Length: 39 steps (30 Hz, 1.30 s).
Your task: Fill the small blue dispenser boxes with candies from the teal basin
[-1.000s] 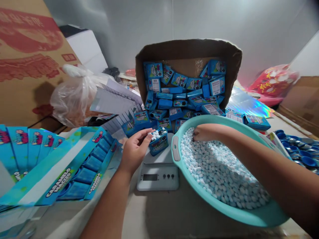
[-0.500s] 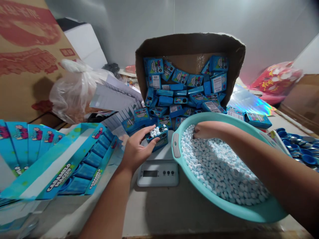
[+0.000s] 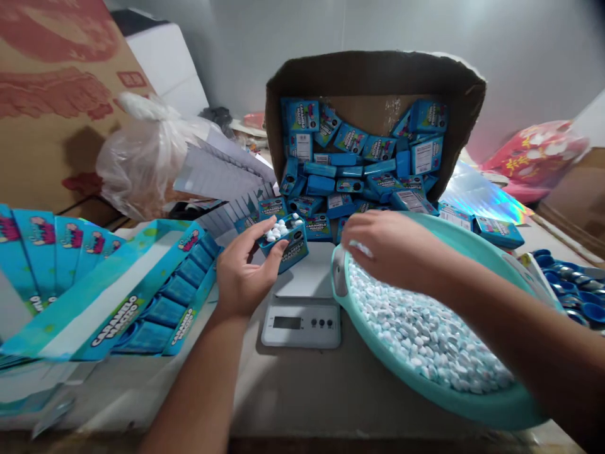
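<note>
My left hand (image 3: 246, 265) grips a small open blue candy box (image 3: 293, 247), thumb on the near side. White candies (image 3: 278, 231) heap up to its top. The box is tilted, at the back left of a white digital scale (image 3: 301, 325); whether it touches the scale I cannot tell. My right hand (image 3: 382, 243) is over the left rim of a turquoise basin (image 3: 406, 378), fingers curled together with the tips turned down. What is in those fingers is hidden. Pale blue and white candies (image 3: 425, 328) fill much of the basin.
Behind stands a cardboard carton (image 3: 373, 79) on its side, with many blue candy boxes (image 3: 350, 137) spilling out. At left lies a display box (image 3: 118, 315) holding a row of blue packs. Blue measuring spoons (image 3: 574, 290) lie at far right. A clear plastic bag (image 3: 137, 164) sits back left.
My right hand has risen out of the candies and moved left to the basin's rim. My left hand has shifted slightly left with the candy box, which leans more. The view has shifted a little.
</note>
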Each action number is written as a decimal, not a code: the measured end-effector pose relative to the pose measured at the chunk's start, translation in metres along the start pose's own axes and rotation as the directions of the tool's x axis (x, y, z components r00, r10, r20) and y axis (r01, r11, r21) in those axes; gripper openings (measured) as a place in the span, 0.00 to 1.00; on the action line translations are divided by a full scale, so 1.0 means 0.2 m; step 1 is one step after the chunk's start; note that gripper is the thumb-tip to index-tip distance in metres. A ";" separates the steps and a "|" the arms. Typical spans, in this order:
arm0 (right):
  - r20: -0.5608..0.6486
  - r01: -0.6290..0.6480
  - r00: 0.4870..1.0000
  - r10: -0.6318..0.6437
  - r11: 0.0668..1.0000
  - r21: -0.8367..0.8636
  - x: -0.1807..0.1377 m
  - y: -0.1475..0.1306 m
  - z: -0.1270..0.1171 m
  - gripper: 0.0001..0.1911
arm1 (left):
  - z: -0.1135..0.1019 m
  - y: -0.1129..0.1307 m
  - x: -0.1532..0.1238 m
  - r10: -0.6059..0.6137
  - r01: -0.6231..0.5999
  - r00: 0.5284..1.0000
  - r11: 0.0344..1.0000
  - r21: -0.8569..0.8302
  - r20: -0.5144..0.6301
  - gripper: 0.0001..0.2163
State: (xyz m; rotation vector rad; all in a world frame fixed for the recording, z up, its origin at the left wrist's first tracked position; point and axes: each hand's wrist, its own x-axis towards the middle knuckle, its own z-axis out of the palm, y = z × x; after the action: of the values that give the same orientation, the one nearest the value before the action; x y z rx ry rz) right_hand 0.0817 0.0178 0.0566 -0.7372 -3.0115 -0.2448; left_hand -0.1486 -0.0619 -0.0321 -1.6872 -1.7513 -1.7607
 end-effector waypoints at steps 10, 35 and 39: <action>0.278 0.453 0.857 -0.433 0.891 -0.009 -0.07 -0.40 0.36 0.13 | -0.06 0.00 0.03 0.083 -0.069 0.990 0.989 0.130 -0.109 0.17; 0.142 0.477 0.878 -0.457 0.862 -0.171 -0.09 -0.43 0.43 0.12 | -0.14 0.04 0.03 0.087 -0.072 0.989 0.989 0.126 -0.123 0.14; 0.270 0.460 0.868 -0.416 0.879 -0.124 -0.06 -0.45 0.40 0.11 | -0.15 0.06 0.03 0.056 -0.042 0.989 0.994 0.103 -0.134 0.13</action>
State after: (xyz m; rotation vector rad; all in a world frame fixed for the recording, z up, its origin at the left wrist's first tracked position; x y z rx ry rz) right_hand 0.0516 -0.0531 -0.0357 -0.0638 -3.3862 -0.4870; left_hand -0.1585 -0.0840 -0.0104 -1.5185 -1.6942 -1.6945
